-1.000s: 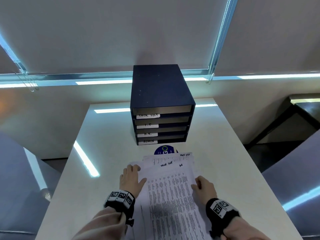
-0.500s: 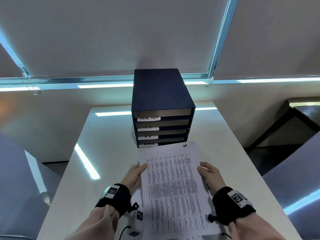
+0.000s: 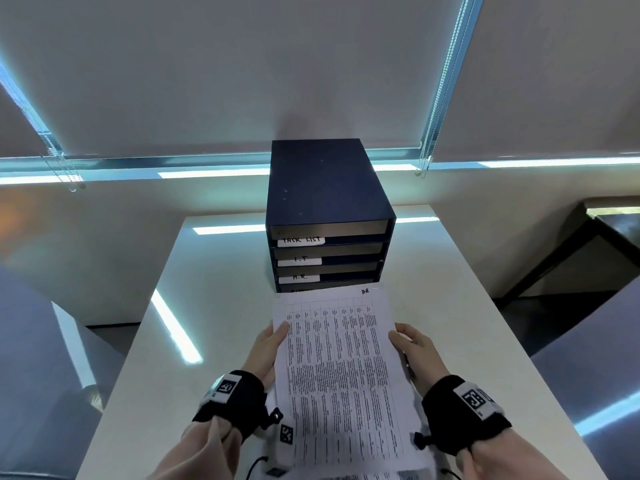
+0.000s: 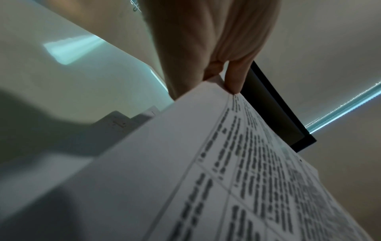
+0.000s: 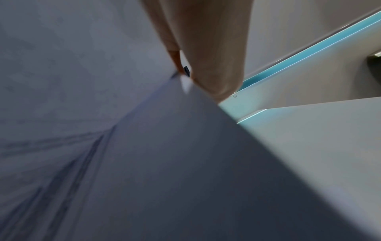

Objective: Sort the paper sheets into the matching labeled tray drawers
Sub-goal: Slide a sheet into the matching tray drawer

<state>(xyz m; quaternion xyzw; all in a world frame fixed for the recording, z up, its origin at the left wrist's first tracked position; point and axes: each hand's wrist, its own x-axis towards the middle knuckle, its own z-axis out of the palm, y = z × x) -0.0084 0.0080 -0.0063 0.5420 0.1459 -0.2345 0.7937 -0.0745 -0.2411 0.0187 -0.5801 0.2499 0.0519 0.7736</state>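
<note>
Hands (image 3: 268, 351) (image 3: 414, 355) grip sheet (image 3: 341, 368) edges; sheet hides drawer unit's (image 3: 329, 209) bottom label.

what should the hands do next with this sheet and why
Probably carry the sheet forward and feed its far edge into the H.R. tray. The left hand and right hand hold it by its side edges just short of the drawer unit, and its top corner appears marked HR.
</note>
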